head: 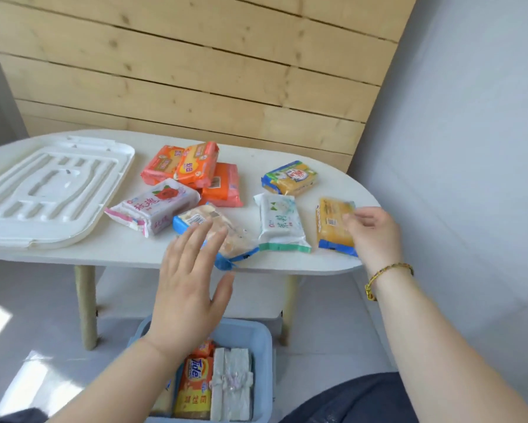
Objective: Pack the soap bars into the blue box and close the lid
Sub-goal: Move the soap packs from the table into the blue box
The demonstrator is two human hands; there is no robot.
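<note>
Far left on the white counter (110, 245), the white lid (47, 190) lies flat, underside up. Next to it sits a cluster of wrapped soap bars: a pink-and-white rose bar (154, 206) in front, with three orange bars (195, 172) stacked and overlapping behind it. Just right of the rose bar, a blue-ended clear-wrapped bar (214, 230) lies at an angle near the front edge. The left hand (189, 288) hovers over that bar, fingers spread wide and flat, holding nothing; whether the fingertips touch the wrapper is hard to tell. Below it, on the floor between the person's knees, the blue box (262, 346) stands open, with a Tide bar (195, 386), a grey-white bar (232, 383) and more bars already inside. Moving right along the counter, a white-and-green bar (279, 221) lies alone, and behind it a blue-and-yellow bar (288, 177). At the right end, the right hand (375, 236), a beaded bracelet (388, 276) on its wrist, has its fingers curled on a yellow bar (333, 227) with blue ends, which lies on the counter.
</note>
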